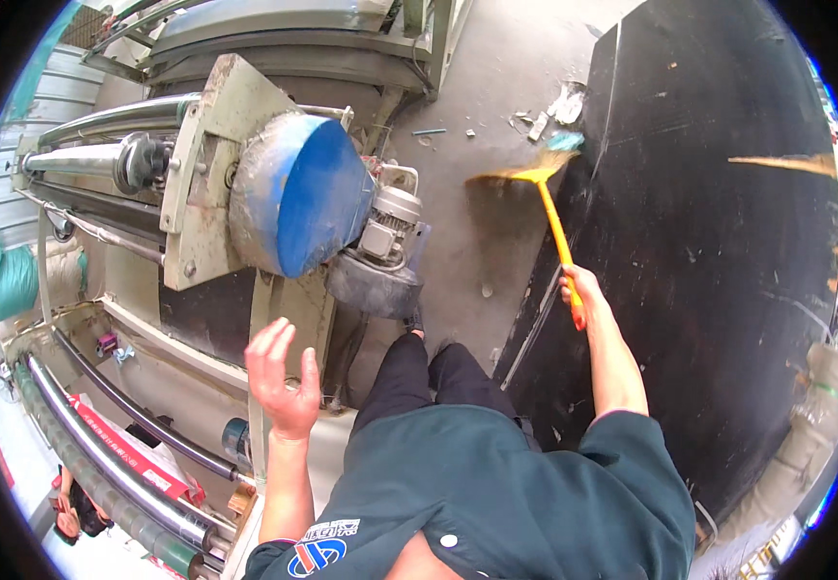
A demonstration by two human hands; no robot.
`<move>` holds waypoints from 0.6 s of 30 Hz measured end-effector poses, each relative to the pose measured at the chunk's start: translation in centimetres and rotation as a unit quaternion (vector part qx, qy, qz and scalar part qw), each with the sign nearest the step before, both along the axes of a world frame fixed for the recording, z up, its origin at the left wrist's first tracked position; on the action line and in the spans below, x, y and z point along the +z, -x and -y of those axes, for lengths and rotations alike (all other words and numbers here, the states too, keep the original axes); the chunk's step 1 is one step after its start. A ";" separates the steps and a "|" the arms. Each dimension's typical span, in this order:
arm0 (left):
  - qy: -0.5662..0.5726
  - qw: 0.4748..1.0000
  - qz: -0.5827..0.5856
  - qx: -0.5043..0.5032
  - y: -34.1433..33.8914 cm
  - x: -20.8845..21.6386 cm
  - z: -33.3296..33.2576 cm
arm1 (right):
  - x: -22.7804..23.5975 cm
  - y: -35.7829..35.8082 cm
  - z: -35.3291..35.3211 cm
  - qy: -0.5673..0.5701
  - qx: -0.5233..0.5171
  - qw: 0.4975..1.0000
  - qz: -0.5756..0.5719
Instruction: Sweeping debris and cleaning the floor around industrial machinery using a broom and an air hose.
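1. My broom handle [555, 220] is yellow, its grip [577, 309] orange-red.
2. My shirt [458, 459] is dark green with a blue-and-red emblem [316, 558].
3. My trousers [392, 385] are black.
4. The machine guard [320, 203] is bright blue, its rim greyish.
5. The panel [709, 290] is black, streaked pale grey.

Head-worn fisheye view, downward past shirt [506, 474] to floor [453, 275]

The floor [496, 72] is holding white scraps [566, 104] beyond the broom [555, 220]; a thin blue strip [429, 131] is lying to the broom's left.
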State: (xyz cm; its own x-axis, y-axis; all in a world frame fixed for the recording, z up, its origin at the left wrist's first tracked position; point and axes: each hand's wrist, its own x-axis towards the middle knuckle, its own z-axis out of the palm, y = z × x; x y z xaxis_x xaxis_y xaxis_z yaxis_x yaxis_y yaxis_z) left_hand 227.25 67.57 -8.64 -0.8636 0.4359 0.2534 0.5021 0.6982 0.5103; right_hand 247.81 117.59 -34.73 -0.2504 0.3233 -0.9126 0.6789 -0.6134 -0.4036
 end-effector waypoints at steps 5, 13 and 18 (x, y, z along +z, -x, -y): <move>0.004 0.984 -0.171 0.045 7.0 3.4 -5.9 | 9.4 -2.6 -7.0 0.131 -0.153 0.979 -0.020; 0.200 0.914 -0.264 0.233 17.3 3.6 -15.0 | -3.8 12.5 -28.0 0.174 -0.134 0.975 -0.031; 0.287 0.869 -0.258 0.310 17.8 3.1 -15.8 | -8.5 34.7 -43.2 0.250 -0.169 0.950 -0.082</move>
State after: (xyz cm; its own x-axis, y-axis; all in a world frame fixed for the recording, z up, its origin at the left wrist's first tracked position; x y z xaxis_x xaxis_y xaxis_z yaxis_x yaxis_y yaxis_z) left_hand 209.47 83.35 -5.57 -0.8133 0.1094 0.5715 -0.0039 0.9811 -0.1933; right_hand 213.07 160.80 -43.22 -0.3609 -0.0525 -0.9311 0.3632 -0.9275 -0.0886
